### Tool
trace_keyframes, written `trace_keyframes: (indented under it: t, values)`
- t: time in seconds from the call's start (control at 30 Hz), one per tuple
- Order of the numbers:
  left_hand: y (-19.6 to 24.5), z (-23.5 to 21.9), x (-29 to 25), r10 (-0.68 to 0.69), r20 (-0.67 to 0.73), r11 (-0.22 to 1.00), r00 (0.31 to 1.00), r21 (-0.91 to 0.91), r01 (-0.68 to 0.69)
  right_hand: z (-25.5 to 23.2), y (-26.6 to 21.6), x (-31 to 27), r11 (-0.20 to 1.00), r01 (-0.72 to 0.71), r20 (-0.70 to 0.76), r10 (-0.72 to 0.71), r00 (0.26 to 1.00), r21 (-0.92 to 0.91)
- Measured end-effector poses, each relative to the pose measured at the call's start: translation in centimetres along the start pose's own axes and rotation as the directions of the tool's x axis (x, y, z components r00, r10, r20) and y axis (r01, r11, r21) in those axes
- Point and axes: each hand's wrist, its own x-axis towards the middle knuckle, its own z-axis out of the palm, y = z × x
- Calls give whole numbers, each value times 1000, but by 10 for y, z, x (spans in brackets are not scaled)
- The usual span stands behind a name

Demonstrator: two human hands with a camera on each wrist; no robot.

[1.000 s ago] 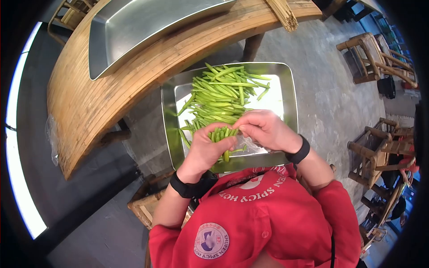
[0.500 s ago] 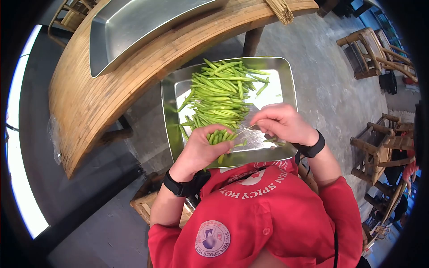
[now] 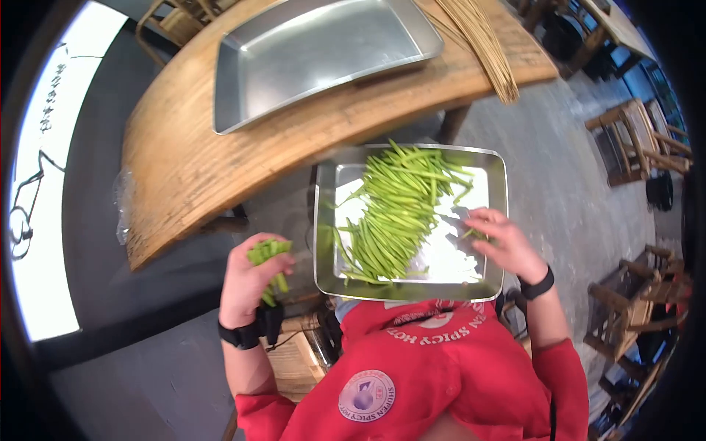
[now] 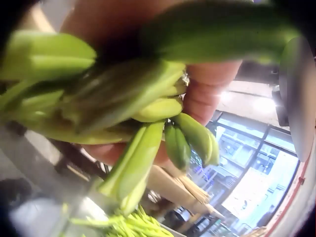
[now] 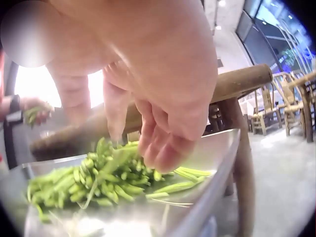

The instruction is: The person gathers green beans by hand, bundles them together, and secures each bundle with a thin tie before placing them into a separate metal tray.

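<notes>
My left hand (image 3: 240, 283) grips a small bunch of green beans (image 3: 266, 252), out to the left of the metal tray (image 3: 321, 250). In the left wrist view, held bean ends (image 4: 160, 107) stick out in several directions between fingers and thumb. A pile of green beans (image 3: 401, 209) covers the left and middle of the tray. Over the tray's right side, my right hand (image 3: 512, 246) points its fingers leftward and down. The right wrist view shows its fingers (image 5: 168, 148) hanging apart, loosely bent. A blurred green bit (image 5: 112, 165) appears below a fingertip.
Beyond the tray, a curved wooden table (image 3: 184, 176) carries a second metal tray (image 3: 323, 59) and a bundle of thin sticks (image 3: 485, 48). Thin pale strands (image 5: 175, 203) lie in the near tray. Wooden chairs (image 3: 634, 140) stand along the right. Clear plastic (image 3: 123, 209) hangs at the table's left end.
My hands have parted: the left carried the bean bunch left, out of the tray, and the right moved to the tray's right side. The head view has shifted, showing more of the table.
</notes>
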Motion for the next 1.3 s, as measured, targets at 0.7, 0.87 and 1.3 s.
trace_keyframes:
  t: [0.7, 0.87, 1.3]
  values:
    - [149, -40, 218, 311, -223, 654, 924, 756, -37, 24, 18, -18, 992, -97, 85, 90, 992, 82]
    - [148, -46, 254, 312, -73, 511, 947, 853, -103, 17, 9, -14, 990, -121, 127, 111, 986, 75]
    - [98, 9, 45, 344, 173, 880, 923, 283, -381, -20, -43, -6, 999, 22, 80, -19, 997, -32]
